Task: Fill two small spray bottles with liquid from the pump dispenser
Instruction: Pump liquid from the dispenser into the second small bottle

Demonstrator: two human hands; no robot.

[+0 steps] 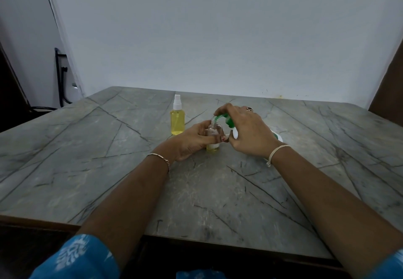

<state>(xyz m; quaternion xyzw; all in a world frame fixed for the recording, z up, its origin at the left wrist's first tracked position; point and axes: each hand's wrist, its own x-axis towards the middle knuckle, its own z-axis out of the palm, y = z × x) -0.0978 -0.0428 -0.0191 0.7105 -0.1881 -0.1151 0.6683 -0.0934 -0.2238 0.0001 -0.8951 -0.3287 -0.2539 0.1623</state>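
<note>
Left hand (189, 142), right hand (248, 130), seemingly curled.

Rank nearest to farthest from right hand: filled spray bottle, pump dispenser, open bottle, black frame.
1. pump dispenser: gripped by right hand
2. open bottle: just left, in left hand
3. filled spray bottle: farther left
4. black frame: far left background

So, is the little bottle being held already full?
No, the held bottle shows yellow liquid only at its very bottom, and its upper part is clear.
</note>
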